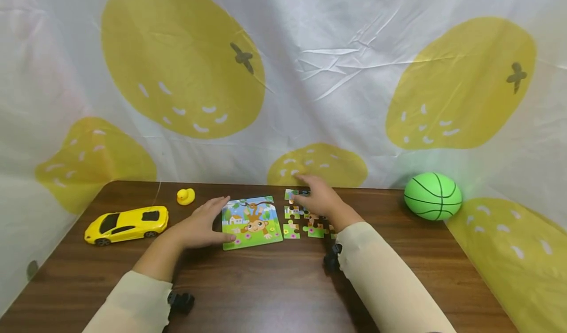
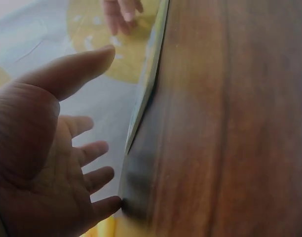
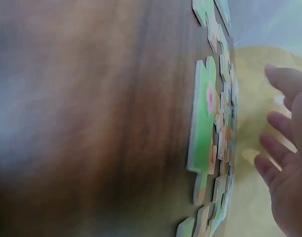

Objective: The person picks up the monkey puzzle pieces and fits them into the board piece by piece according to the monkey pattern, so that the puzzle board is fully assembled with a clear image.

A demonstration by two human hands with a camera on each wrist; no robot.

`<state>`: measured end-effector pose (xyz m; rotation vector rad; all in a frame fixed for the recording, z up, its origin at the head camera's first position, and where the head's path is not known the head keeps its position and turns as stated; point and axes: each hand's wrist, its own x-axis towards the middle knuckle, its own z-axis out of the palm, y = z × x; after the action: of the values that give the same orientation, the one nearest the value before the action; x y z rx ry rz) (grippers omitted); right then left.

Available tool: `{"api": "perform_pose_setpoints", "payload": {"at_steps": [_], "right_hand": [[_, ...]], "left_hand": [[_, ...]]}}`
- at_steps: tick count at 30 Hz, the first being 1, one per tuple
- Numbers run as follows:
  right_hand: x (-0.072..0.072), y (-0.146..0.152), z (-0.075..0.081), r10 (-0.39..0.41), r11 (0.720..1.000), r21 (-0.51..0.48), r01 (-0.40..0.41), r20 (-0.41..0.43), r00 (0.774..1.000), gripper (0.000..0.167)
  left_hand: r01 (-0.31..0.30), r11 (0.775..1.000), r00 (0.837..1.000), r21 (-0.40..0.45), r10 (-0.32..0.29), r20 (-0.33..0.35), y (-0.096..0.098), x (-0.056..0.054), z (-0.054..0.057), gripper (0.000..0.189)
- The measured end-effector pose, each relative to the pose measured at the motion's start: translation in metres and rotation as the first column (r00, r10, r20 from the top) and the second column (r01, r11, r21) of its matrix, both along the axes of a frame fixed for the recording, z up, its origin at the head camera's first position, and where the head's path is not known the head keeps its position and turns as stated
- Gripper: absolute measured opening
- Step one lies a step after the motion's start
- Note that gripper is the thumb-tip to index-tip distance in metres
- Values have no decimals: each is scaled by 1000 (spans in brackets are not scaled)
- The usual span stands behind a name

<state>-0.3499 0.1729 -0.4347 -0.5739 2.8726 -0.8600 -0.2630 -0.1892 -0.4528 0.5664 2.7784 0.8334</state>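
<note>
A square picture board [image 1: 248, 227] with a cartoon monkey lies flat in the middle of the table. My left hand [image 1: 201, 227] is at its left side, fingers spread and thumb over the board's lower left corner in the head view. The left wrist view shows that hand [image 2: 47, 148] holding nothing beside the board's edge [image 2: 150, 79]. Loose jigsaw pieces [image 1: 291, 230] lie in rows just right of the board. Over their upper part hovers my right hand [image 1: 322, 200], hiding several. In the right wrist view its loosely bent fingers [image 3: 282, 133] are apart from the pieces [image 3: 203, 118].
A yellow toy car [image 1: 128, 225] and a small rubber duck [image 1: 185, 196] stand left of the board. At the table's back right sits a green ball [image 1: 433, 196]. A white curtain [image 1: 310, 102] with yellow fruit shapes hangs behind the wooden table [image 1: 266, 288].
</note>
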Motion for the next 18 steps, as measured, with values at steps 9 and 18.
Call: {"api": "perform_pose_setpoints", "payload": {"at_steps": [9,18], "right_hand": [[-17,-1,0,-9,997,75,2,99,995,66],[-24,-1,-3,12,993,116,-25,114,993,64]], "left_hand": [[23,999,994,-38,-19,103,-3,2,3,118],[67,990,996,-126,-58,74,-5,2,-2,112]]}}
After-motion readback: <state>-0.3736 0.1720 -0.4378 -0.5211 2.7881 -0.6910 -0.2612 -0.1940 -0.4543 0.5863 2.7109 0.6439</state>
